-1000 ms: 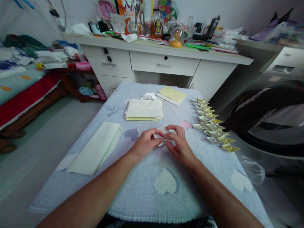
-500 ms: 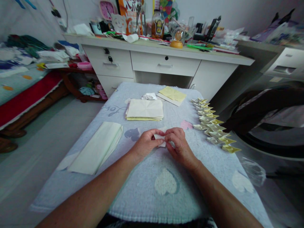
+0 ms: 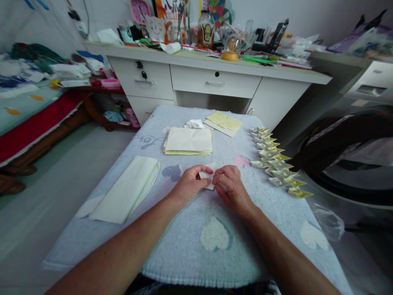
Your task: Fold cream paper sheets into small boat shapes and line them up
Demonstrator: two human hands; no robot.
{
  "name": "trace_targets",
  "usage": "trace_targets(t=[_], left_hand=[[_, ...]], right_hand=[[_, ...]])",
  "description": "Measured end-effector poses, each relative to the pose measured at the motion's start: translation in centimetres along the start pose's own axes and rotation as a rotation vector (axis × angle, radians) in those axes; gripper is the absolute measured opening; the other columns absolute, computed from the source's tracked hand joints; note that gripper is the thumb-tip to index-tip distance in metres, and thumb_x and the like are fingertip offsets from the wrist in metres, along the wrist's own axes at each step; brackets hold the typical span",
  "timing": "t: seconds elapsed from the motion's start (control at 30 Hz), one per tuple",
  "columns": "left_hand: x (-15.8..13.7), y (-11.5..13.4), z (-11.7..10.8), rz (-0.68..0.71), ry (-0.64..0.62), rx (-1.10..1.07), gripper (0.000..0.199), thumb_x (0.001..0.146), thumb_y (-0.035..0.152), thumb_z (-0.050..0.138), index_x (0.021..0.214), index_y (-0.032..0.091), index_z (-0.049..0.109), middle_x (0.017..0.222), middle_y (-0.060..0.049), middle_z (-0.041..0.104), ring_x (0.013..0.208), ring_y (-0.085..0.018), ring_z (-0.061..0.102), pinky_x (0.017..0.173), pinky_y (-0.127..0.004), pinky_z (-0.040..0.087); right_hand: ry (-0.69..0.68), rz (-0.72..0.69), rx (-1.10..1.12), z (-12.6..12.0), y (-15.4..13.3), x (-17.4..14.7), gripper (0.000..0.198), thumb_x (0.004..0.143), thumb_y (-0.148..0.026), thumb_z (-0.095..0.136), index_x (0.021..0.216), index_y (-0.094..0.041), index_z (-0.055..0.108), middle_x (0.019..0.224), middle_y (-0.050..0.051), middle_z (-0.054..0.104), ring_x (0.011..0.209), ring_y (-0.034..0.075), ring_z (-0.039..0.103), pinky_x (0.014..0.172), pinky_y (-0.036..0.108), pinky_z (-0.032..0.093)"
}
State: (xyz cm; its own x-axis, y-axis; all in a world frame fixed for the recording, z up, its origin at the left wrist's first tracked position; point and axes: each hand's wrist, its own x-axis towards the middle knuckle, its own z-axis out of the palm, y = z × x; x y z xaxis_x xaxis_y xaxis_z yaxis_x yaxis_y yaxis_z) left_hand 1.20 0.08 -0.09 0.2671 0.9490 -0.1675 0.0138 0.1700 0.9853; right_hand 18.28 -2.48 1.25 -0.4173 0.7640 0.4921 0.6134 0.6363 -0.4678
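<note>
A small piece of white folded paper point(image 3: 207, 175) is held between my two hands above the cloth-covered table. My left hand point(image 3: 193, 182) pinches its left side between thumb and fingers. On the other side, my right hand point(image 3: 231, 184) has its fingers curled on the paper's right edge, hiding part of it. Beyond them lies a stack of creased white and yellow paper sheets point(image 3: 188, 140). To the right stand rows of folded paper boats point(image 3: 276, 166), white and yellow.
A large folded pale sheet point(image 3: 129, 190) lies on the left of the table. Crumpled white paper point(image 3: 194, 123) and yellow paper point(image 3: 224, 121) lie at the back. A white desk point(image 3: 215, 82) stands behind, a clear plastic bag point(image 3: 328, 223) beside the table's right edge.
Both hands keep their hold on the white paper, with only slight finger movement. The whole view has shifted a little.
</note>
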Motion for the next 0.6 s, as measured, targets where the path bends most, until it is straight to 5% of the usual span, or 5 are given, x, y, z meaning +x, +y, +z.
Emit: trace_targets(t=[0.33, 0.6], left_hand=[[0.3, -0.1, -0.3, 0.074, -0.035, 0.139, 0.014, 0.071, 0.021, 0.064, 0.083, 0.016, 0.07, 0.064, 0.001, 0.058, 0.055, -0.01, 0.044, 0.053, -0.023, 0.032], [-0.4, 1.3, -0.9, 0.212, -0.145, 0.154, 0.025, 0.07, 0.013, 0.055, 0.085, 0.018, 0.074, 0.087, -0.005, 0.063, 0.089, -0.021, 0.056, 0.085, -0.033, 0.041]], right_hand=[[0.02, -0.02, -0.004, 0.1, 0.1, 0.0, 0.022, 0.085, -0.009, 0.049, 0.095, -0.026, 0.06, 0.096, 0.004, 0.059, 0.097, 0.021, 0.047, 0.085, 0.04, 0.038], [0.074, 0.105, 0.147, -0.4, 0.0, 0.1, 0.015, 0.084, -0.01, 0.05, 0.087, -0.024, 0.056, 0.094, 0.004, 0.058, 0.097, 0.022, 0.05, 0.086, 0.039, 0.04]])
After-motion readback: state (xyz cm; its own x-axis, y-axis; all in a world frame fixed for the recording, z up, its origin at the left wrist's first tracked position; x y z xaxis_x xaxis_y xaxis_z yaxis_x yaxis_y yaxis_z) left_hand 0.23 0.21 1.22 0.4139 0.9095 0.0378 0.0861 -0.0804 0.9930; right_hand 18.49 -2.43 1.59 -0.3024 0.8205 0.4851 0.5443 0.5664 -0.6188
